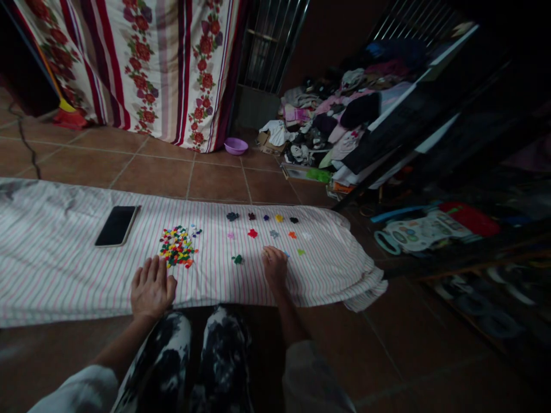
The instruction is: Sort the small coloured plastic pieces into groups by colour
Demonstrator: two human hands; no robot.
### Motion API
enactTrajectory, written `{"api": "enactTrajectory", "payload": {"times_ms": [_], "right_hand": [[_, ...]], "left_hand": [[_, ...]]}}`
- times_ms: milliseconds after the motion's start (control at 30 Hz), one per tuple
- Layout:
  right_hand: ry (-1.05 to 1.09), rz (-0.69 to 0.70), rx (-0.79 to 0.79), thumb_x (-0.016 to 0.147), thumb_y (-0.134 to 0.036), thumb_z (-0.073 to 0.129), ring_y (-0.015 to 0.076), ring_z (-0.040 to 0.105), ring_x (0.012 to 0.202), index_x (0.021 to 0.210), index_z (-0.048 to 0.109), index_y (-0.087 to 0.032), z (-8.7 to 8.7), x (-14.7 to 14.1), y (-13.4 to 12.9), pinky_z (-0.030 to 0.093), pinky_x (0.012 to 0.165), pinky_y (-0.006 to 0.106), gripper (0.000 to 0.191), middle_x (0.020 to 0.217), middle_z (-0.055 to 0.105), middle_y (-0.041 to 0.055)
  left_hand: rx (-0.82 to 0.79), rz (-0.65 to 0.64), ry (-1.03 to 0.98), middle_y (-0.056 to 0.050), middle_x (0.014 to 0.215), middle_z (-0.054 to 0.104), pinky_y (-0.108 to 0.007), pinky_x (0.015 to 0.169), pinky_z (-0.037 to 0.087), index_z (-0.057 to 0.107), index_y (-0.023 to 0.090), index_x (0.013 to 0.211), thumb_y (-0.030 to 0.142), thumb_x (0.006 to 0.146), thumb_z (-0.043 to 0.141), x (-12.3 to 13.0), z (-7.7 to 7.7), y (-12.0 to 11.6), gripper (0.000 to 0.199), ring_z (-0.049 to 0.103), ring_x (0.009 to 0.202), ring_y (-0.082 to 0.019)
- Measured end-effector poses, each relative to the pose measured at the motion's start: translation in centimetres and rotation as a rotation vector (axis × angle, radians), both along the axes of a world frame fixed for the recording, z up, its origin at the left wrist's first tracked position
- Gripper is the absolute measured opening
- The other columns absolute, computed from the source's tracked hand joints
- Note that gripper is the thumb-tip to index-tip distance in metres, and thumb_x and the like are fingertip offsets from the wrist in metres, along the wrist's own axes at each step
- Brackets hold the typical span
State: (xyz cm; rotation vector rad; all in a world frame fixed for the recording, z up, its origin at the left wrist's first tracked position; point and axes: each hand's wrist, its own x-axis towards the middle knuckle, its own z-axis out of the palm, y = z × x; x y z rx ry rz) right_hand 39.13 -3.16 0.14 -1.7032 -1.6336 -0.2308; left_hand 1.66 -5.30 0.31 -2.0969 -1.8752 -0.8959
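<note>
A mixed pile of small coloured pieces (177,246) lies on the striped cloth (206,287). My left hand (152,287) rests flat on the cloth just below the pile, fingers spread a little. To the right, several small single-colour groups are laid out, among them a dark green group (237,260), a red group (252,233) and a light green group (301,252). My right hand (275,267) is at the cloth between the dark green and light green groups, its fingers pinched together; what they hold is hidden. A little blue shows beside its fingertips.
A phone (117,226) lies on the cloth left of the pile. Beyond the cloth are a purple bowl (236,146), a floral curtain (163,69) and a heap of clothes (336,115). My knees are at the cloth's near edge.
</note>
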Motion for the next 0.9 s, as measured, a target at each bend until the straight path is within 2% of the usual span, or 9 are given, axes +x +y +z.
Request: {"api": "enactTrajectory", "payload": {"times_ms": [133, 233, 367, 500, 900], "right_hand": [[-0.020, 0.047, -0.065, 0.091, -0.025, 0.047, 0.0225, 0.061, 0.099, 0.098, 0.072, -0.018, -1.1, 0.1, 0.7, 0.043, 0.093, 0.039, 0.027, 0.102, 0.072, 0.0099], [-0.003, 0.060, -0.066, 0.091, -0.023, 0.046, 0.0224, 0.062, 0.098, 0.097, 0.072, -0.016, -1.5, -0.2, 0.3, 0.044, 0.090, 0.037, 0.028, 0.103, 0.072, 0.0105], [0.028, 0.055, -0.079, 0.093, -0.022, 0.043, 0.0213, 0.061, 0.097, 0.094, 0.070, -0.017, -1.2, -0.9, -0.9, 0.044, 0.088, 0.035, 0.028, 0.101, 0.071, 0.0101], [0.026, 0.032, -0.073, 0.096, -0.024, 0.040, 0.0215, 0.060, 0.096, 0.092, 0.069, -0.017, -0.8, -1.4, -1.5, 0.044, 0.088, 0.036, 0.030, 0.100, 0.070, 0.0102], [0.076, 0.022, -0.030, 0.096, -0.028, 0.040, 0.0229, 0.058, 0.105, 0.108, 0.068, -0.016, -0.5, -1.7, -1.8, 0.046, 0.092, 0.038, 0.033, 0.109, 0.068, 0.0123]], "left_hand": [[0.003, -0.009, -0.032, -0.017, 0.141, 0.054, -0.050, 0.114, 0.028, 0.045, 0.014, 0.142, 0.033, 0.084, 0.047, 0.0, 0.0, 0.0, 0.061, 0.043, 0.137, -0.032], [-0.001, -0.008, -0.046, -0.017, 0.141, 0.054, -0.050, 0.114, 0.028, 0.045, 0.015, 0.143, 0.033, 0.085, 0.046, 0.1, 0.0, 0.0, 0.061, 0.042, 0.138, -0.032], [-0.005, 0.001, -0.019, -0.020, 0.139, 0.054, -0.051, 0.114, 0.027, 0.047, 0.011, 0.141, 0.034, 0.086, 0.044, 0.1, 0.0, 0.0, 0.059, 0.042, 0.138, -0.033], [-0.019, -0.009, -0.040, -0.017, 0.140, 0.054, -0.051, 0.114, 0.027, 0.045, 0.014, 0.143, 0.034, 0.085, 0.044, 0.0, 0.0, -0.1, 0.061, 0.042, 0.138, -0.032], [-0.018, -0.012, -0.040, -0.019, 0.143, 0.051, -0.052, 0.115, 0.026, 0.042, 0.013, 0.145, 0.034, 0.085, 0.046, 0.1, -0.1, -0.1, 0.063, 0.040, 0.139, -0.033]]}}
